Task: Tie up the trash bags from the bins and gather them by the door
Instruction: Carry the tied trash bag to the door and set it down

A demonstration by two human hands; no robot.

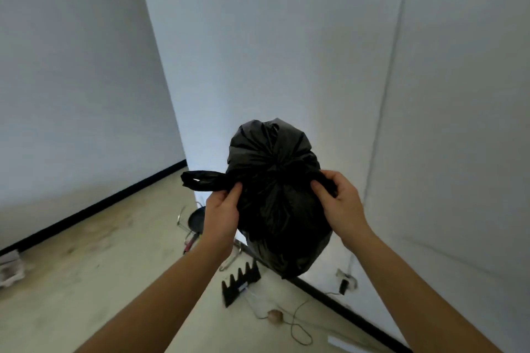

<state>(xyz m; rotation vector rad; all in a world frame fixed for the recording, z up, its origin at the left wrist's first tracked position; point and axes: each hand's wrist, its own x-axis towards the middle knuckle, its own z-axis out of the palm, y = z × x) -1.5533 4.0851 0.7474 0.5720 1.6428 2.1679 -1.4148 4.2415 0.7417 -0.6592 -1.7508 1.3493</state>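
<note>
trash bag [272, 157] mid-tie, both hands clamped on its tie ends.

the bag stands upright between the hands, long axis vertical, gathered neck at centre. whether its base rests on the floor [100, 266] cannot be told. the left hand [222, 209] pinches the left tie end [200, 179], which sticks out toward 9 o'clock. the right hand [341, 203] is curled round the right tie end [328, 180] at 3 o'clock. the hands are well apart and equally near the neck. judgement: the knot is not closed, and both ends must cross over the neck. no door in view.
</note>
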